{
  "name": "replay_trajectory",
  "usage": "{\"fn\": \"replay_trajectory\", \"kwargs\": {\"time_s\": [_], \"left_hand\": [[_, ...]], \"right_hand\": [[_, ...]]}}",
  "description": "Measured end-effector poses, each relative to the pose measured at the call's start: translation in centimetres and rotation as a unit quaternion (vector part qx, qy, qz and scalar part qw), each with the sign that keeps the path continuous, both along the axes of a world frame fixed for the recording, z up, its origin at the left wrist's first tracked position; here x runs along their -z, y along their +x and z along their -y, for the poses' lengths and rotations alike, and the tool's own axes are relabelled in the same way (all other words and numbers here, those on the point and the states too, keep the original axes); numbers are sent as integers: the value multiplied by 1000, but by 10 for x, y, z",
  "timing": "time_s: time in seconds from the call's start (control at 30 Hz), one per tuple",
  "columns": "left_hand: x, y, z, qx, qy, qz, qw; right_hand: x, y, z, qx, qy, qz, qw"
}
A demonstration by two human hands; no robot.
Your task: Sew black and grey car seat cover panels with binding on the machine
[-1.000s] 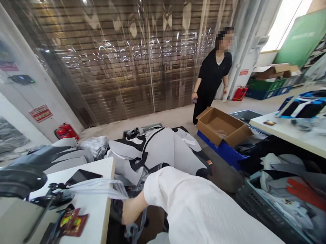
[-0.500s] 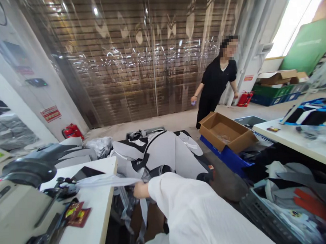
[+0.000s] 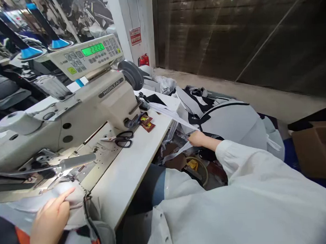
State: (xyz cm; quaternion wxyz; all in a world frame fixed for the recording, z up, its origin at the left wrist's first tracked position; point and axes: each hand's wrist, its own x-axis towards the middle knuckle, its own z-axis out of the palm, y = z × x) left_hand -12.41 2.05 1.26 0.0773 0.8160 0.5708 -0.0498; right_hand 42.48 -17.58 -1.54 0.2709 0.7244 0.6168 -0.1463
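Note:
My right hand (image 3: 196, 138) is closed around a white fabric strip (image 3: 176, 117), which stretches taut from the far end of the table; a loose length hangs below the hand. At the lower left my left hand (image 3: 51, 215) lies on a grey sewn fabric piece (image 3: 78, 221) with dark edging and orange patches, its index finger stretched out. That piece sits at the needle end of a sewing machine (image 3: 96, 100), whose panel glows green. Black-handled scissors (image 3: 121, 139) rest on the machine bed. Two small red-brown packets (image 3: 147, 123) lie behind them.
The white table (image 3: 132, 160) ends just left of my right arm. Beyond it, cut grey and black panels (image 3: 228, 122) are heaped on the floor. A cardboard box (image 3: 317, 146) stands at the right. Two blue-based thread cones (image 3: 57, 43) rise behind the machine.
My view has swung left, bringing the sewing machine and my left hand into sight. My right hand has drawn the strip out from the table's far end. The person in black has left view.

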Motion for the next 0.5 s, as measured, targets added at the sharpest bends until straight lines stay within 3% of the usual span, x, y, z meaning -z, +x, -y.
{"fn": "replay_trajectory", "kwargs": {"time_s": [0.07,0.17,0.3,0.4,0.47,0.5], "left_hand": [[-7,7,0,-34,-33,-11,999],[-19,18,8,-48,-23,-3,999],[-30,30,21,-64,5,8,998],[-32,33,24,-67,19,28,997],[-30,32,24,-62,31,38,997],[-29,31,23,-57,36,41,997]], "right_hand": [[-13,0,-1,-8,0,-12,1000],[-37,-29,-1,-31,-11,-53,998],[-92,-89,22,-141,-13,-203,969],[-128,-110,47,-145,-21,-288,946],[-131,-108,61,-124,-46,-307,943],[-124,-103,68,-115,-60,-311,941]]}}
